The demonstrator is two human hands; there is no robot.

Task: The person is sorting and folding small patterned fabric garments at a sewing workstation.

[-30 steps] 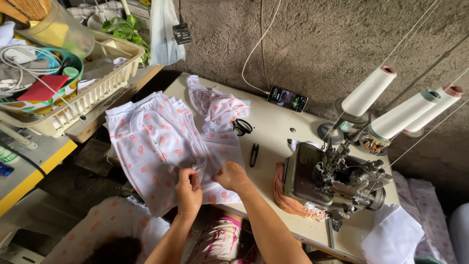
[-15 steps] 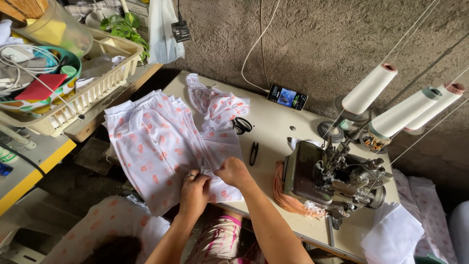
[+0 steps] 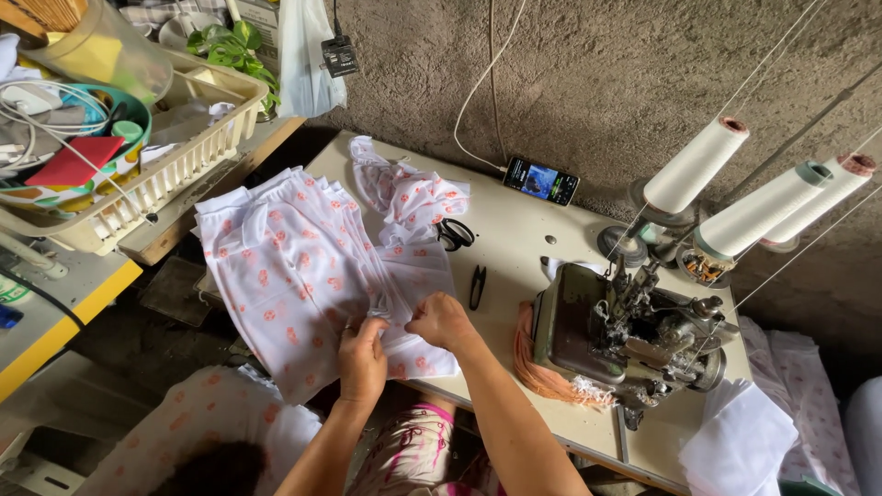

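A stack of white fabric pieces with orange-red dots [image 3: 294,266] lies over the left end of the sewing table [image 3: 514,230] and hangs off its edge. My left hand [image 3: 363,358] pinches the near edge of the stack. My right hand [image 3: 441,321] grips the same edge just to the right, fingers curled on the cloth. A crumpled piece of the same fabric [image 3: 404,193] sits farther back. To the right stands the grey overlock sewing machine [image 3: 625,335].
Black scissors [image 3: 453,233] and a small thread snip [image 3: 477,287] lie near the cloth. A phone [image 3: 541,179] rests by the wall. Three white thread cones [image 3: 698,165] stand behind the machine. A cream basket [image 3: 175,165] of clutter sits left. White cloth [image 3: 740,441] hangs at right.
My left hand has slid forward and closer to the right hand along the near edge of the stack. The fabric and the other things have not shifted.
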